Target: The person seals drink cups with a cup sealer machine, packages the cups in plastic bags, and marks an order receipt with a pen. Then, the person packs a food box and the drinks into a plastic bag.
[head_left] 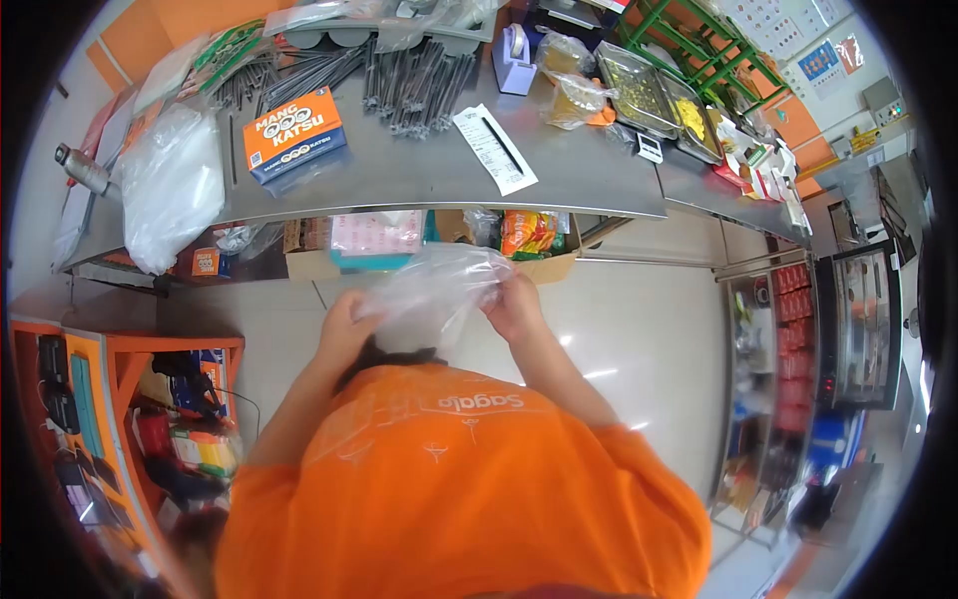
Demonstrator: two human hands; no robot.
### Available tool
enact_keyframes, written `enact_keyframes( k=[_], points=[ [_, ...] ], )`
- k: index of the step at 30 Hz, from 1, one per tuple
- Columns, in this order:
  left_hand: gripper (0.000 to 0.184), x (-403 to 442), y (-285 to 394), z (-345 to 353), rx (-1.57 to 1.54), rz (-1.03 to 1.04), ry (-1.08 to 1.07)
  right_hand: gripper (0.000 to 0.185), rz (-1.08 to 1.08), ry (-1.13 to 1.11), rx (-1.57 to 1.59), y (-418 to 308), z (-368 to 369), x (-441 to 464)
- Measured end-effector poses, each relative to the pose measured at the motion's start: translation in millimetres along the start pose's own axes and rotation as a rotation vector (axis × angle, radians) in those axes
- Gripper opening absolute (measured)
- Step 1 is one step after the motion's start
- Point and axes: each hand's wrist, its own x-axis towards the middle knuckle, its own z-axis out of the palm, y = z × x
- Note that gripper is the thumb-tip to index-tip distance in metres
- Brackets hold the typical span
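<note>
A clear plastic bag (429,290) is stretched between my two hands, in front of my orange shirt and below the counter's edge. My left hand (348,321) grips its left side, with the fingers closed on the film. At the bag's upper right, my right hand (515,304) pinches the plastic. The bag looks see-through, and I make out nothing inside it. On the counter beyond stand an orange and blue printed box (293,137) and a long paper receipt (496,150) with a dark pen lying on it.
The steel counter (399,180) runs across ahead. It holds a bundle of white plastic bags (178,180), wrapped dark straws (414,88), a tape dispenser (514,62) and metal trays (639,95). Below it are open cartons (544,268). An orange shelf (170,344) stands left, a rack (763,349) right.
</note>
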Motion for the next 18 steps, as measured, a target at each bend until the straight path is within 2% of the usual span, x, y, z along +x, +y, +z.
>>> enact_keyframes(
  k=[1, 3, 4, 6, 7, 8, 9, 10, 11, 12, 13, 14, 15, 16, 17, 18],
  points=[
    [0.018, 3.9, -3.5, -3.3, 0.004, -0.004, 0.007, 0.026, 0.008, -0.005, 0.001, 2.8, -1.9, -0.8],
    [0.014, 12.2, 15.1, -10.9, -0.298, -0.26, 0.196, 0.026, 0.095, -0.205, -0.245, 10.7, -0.1, -10.3],
    [0.014, 15.1, 21.2, -17.4, -0.294, -0.263, 0.193, 0.023, -0.031, -0.317, -0.773, 11.8, 6.9, -22.5],
    [0.016, 22.3, 36.1, -30.1, -1.017, -0.206, 0.144, 0.021, -0.104, -0.237, -0.875, 4.7, -18.4, -10.9],
    [0.016, 20.1, 50.1, -32.8, -1.025, -0.196, 0.139, 0.021, -0.175, -0.165, -0.993, -6.8, -34.4, 1.8],
    [0.017, 9.2, 64.3, -34.3, -0.726, -0.226, 0.093, 0.02, -0.198, 0.029, -0.682, -23.3, -43.9, 20.4],
    [0.019, -0.8, 70.2, -31.3, -0.427, -0.253, 0.054, 0.02, -0.218, -0.014, -0.475, -37.4, -13.2, 2.6],
    [0.022, -6.5, 71.3, -22.1, -0.231, -0.157, 0.023, 0.022, -0.143, -0.02, -0.303, -30.5, -13.9, 3.4],
    [0.022, -6.8, 57.4, -27.6, -0.224, -0.158, 0.025, 0.025, -0.07, -0.022, -0.117, -20.0, -16.6, 0.4],
    [0.024, -4.3, 33.0, -38.7, -0.18, -0.147, -0.128, 0.025, -0.069, -0.023, -0.106, -13.0, -19.4, -7.2],
    [0.026, -2.2, 19.0, -47.6, -0.141, -0.135, -0.278, 0.024, 0.155, -0.198, -0.012, -9.8, -23.3, -15.7],
    [0.026, 1.2, 32.4, -57.9, -0.143, -0.137, -0.273, 0.023, 0.382, -0.37, 0.077, -12.0, -25.7, -20.5],
    [0.027, 6.1, 58.5, -71.8, -0.657, -0.231, -0.171, 0.023, 0.387, -0.365, 0.073, -19.2, -24.1, -25.6],
    [0.028, 8.2, 71.0, -79.6, -1.171, -0.318, -0.055, 0.022, 0.329, -0.665, -0.453, -29.1, -20.7, -33.7],
    [0.028, 5.7, 64.9, -79.8, -1.18, -0.317, -0.054, 0.022, 0.245, -0.95, -0.989, -38.4, -19.9, -38.0],
    [0.028, 1.8, 53.3, -79.3, -1.012, -0.381, -0.126, 0.025, 0.12, -0.947, -0.786, -41.7, -23.0, -38.9]
  ],
)
